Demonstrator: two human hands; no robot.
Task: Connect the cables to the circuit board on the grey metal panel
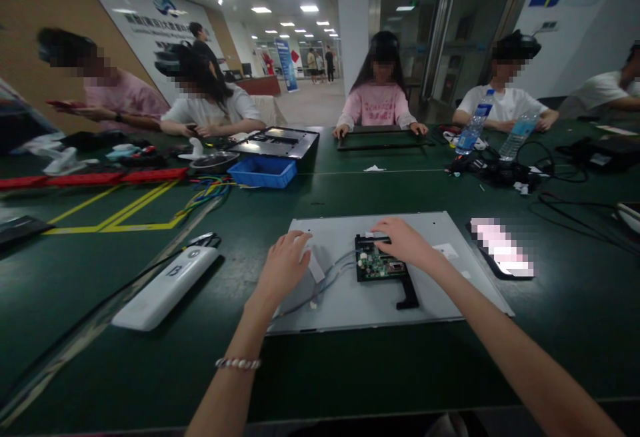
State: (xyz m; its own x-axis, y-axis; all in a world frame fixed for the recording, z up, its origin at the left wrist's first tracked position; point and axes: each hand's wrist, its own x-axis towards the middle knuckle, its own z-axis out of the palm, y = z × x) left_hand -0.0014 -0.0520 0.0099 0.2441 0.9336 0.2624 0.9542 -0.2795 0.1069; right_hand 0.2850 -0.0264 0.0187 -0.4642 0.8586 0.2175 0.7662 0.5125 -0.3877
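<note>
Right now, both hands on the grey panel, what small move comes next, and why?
Probably slide the right hand along the far edge of the circuit board: its fingers rest there, the left hand lies on the panel, and thin wires leave the board, so tugging looks risky.

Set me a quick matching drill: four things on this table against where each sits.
Things:
1 circuit board
2 white box
3 blue bin
4 bottles

Places:
a far side, right, before a person in white
b on the grey panel, at the right hand
c left of the left hand
d far side, left of centre, near yellow lines

Pairs: 1-b; 2-c; 3-d; 4-a
</note>
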